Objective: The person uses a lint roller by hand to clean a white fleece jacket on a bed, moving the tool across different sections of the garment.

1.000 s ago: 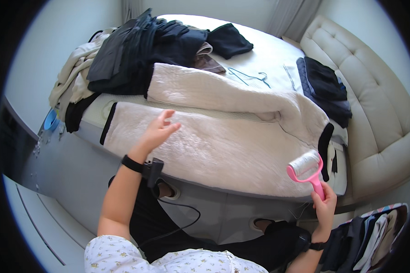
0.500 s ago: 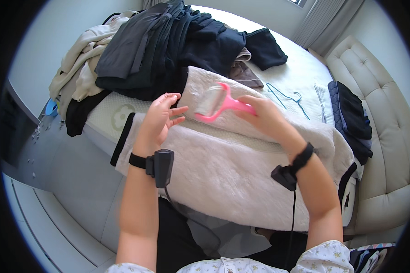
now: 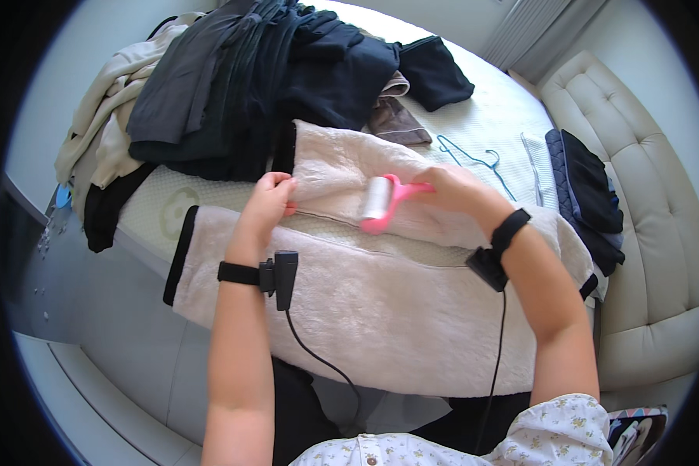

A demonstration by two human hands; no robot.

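Cream fleece trousers (image 3: 380,311) with black cuffs lie spread over the near side of the bed, one leg farther away than the other. My left hand (image 3: 268,203) pinches the edge of the far leg close to its black cuff (image 3: 285,149). In my right hand (image 3: 454,191) is a pink-handled lint roller (image 3: 377,199) with a white sticky roll. The roll is over the far leg's near edge; whether it touches the fleece I cannot tell. Dark straps with small black devices sit on both my wrists.
A tall pile of dark folded trousers (image 3: 233,93) stands on the bed (image 3: 497,101) at the far left, beside cream clothes (image 3: 105,116). A blue hanger (image 3: 474,159) lies right of the fleece. More folded dark clothes (image 3: 594,186) rest against the padded headboard (image 3: 645,256).
My left hand has closed from spread fingers onto the fleece edge. The lint roller has come down and slightly right toward the fleece. The view has shifted a little.
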